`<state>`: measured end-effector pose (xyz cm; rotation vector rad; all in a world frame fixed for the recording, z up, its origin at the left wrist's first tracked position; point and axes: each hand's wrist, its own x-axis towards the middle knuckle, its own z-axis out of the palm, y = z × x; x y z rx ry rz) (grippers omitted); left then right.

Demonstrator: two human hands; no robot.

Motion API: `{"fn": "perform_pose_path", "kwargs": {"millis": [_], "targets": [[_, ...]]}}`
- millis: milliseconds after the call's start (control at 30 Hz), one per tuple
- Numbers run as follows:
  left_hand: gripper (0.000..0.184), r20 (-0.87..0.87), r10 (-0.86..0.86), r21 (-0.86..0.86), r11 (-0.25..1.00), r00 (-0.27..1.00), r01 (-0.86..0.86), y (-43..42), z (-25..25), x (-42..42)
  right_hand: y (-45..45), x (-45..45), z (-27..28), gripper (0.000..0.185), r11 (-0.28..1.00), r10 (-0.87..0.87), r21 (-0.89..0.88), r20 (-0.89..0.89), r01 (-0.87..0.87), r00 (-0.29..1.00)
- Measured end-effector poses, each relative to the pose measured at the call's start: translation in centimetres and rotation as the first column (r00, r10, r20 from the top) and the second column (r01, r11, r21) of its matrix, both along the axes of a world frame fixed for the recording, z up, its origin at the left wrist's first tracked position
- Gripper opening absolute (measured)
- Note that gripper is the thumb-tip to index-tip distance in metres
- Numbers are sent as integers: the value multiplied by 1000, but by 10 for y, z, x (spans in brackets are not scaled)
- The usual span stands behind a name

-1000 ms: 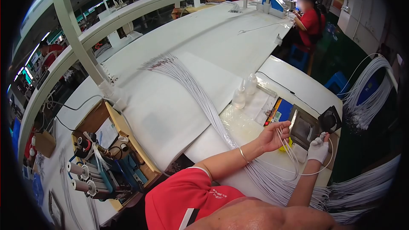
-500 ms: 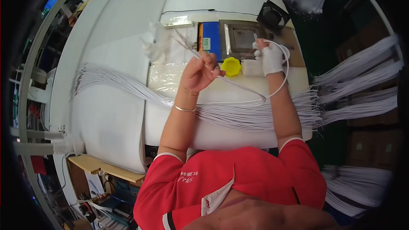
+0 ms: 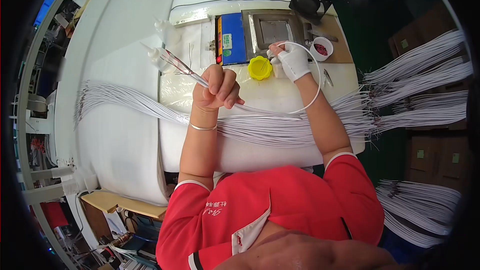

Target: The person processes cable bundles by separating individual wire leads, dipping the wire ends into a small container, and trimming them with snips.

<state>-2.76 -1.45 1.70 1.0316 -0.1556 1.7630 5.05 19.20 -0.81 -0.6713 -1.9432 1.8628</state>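
My left hand (image 3: 215, 89) is closed around a white cable (image 3: 262, 113), close to its split end, where thin bare-looking wires fan out toward the upper left. That cable runs right and seems to loop up over my right forearm. My right hand (image 3: 294, 63), in a white fingerless glove, pinches the other part of the looped cable. Its fingertips are just right of a yellow scalloped dish (image 3: 259, 69), with fine wires showing over the dish. A large bundle of white cables (image 3: 270, 132) lies across the table below both hands.
Behind the hands stands a blue device with a metal pot (image 3: 274, 31). A black fan (image 3: 309, 2), a white cup (image 3: 321, 48) with dark red contents and tweezers (image 3: 327, 77) lie to the right. White squeeze bottles (image 3: 161, 60) stand left. More cable bundles (image 3: 420, 62) hang at right.
My right hand has come down and left from beside the metal pot to the yellow dish. My left hand has shifted left and lower, still gripping the cable. The whole view has shifted slightly.
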Motion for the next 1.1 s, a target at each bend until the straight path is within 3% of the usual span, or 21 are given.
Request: {"fn": "perform_pose_path", "kwargs": {"millis": [400, 467, 500, 567, 600, 633, 767, 833, 867, 967, 1100], "targets": [[19, 25, 5, -1, 1000, 1000, -5, 2, -4, 1, 0, -4, -13, 15, 989, 17, 147, -41, -11, 999], [22, 58, 2, -24, 1000, 998, -1, 0, -8, 0, -1, -3, -15, 16, 973, 15, 233, -69, 1, 998], [24, 45, 60, -47, 997, 997, -57, 0, -8, 2, 2, -4, -21, 17, 932, 31, 362, -139, 22, 990], [24, 56, 79, -70, 995, 995, -75, -1, -4, 4, 0, -2, -8, 17, 958, 45, 282, -6, -42, 999], [24, 54, 101, -50, 994, 993, -99, 1, -5, 3, 7, -5, -24, 17, 938, 48, 345, -141, 4, 989], [26, 51, 127, -87, 989, 991, -123, -1, 0, 5, 6, -5, -22, 14, 983, 42, 184, -243, 3, 969], [22, 109, 302, -169, 945, 947, -281, 3, 8, 8, 13, -6, -16, 15, 968, 37, 240, -407, 67, 913], [19, 144, 337, -215, 928, 931, -303, 5, 11, 9, 7, 0, -4, 16, 982, -167, -133, -294, 132, 941], [17, 152, 354, -247, 918, 923, -311, 7, 6, 7, 7, 0, -2, 16, 984, -159, -131, -310, 124, 937], [14, 171, 391, -308, 893, 904, -328, 11, 1, 1, 13, 1, 1, 16, 903, -286, -402, -294, 154, 912], [14, 196, 449, -344, 864, 872, -367, 15, 0, 5, 17, 2, 2, 15, 870, -343, -462, -313, 174, 886]]}}
